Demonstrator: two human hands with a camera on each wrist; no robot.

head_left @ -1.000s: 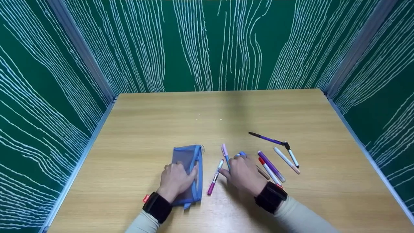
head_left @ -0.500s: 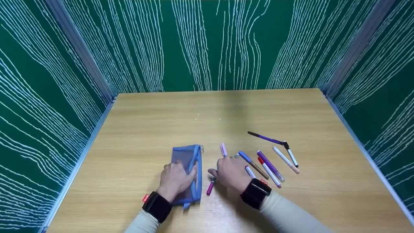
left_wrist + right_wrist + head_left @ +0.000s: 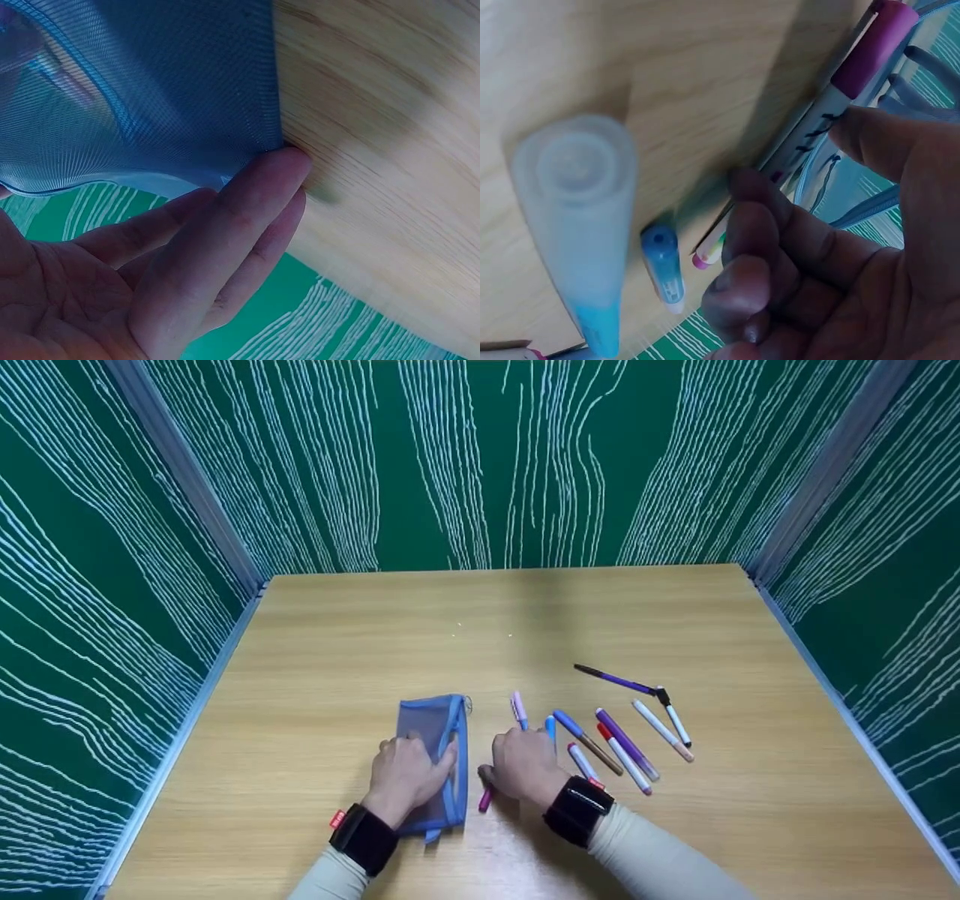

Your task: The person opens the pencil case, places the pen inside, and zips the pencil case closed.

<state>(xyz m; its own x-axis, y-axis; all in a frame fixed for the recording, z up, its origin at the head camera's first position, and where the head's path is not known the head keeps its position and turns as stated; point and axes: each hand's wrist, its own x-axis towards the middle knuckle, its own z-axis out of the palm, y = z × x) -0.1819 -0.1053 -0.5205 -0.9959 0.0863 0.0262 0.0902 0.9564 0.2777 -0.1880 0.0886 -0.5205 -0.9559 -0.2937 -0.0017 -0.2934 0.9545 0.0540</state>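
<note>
My left hand (image 3: 409, 772) holds a blue mesh pencil pouch (image 3: 429, 716) lying on the table, its thumb along the zipped opening. The left wrist view shows fingertips right at a corner of the pouch (image 3: 187, 82); pinkish shapes show through the mesh. Just to the right, my right hand (image 3: 525, 765) pinches a white marker with a magenta cap (image 3: 806, 131) between thumb and fingers. From above, only the magenta cap (image 3: 484, 802) shows below the thumb. A lilac-capped pen (image 3: 519, 706) and a light-blue marker (image 3: 550, 727) lie by its knuckles.
Right of the right hand lie a blue-and-brown pen (image 3: 589, 742), a purple marker (image 3: 628, 744), a red-ended white marker (image 3: 624, 757) and several others. Farther back is a black-and-purple pen (image 3: 615, 679). Green walls with white lines (image 3: 547, 465) enclose the wooden table (image 3: 375, 622).
My right hand has moved left from above the scattered pens to the magenta-capped marker, and its thumb and fingers have come onto it. The left hand and pouch stay in place.
</note>
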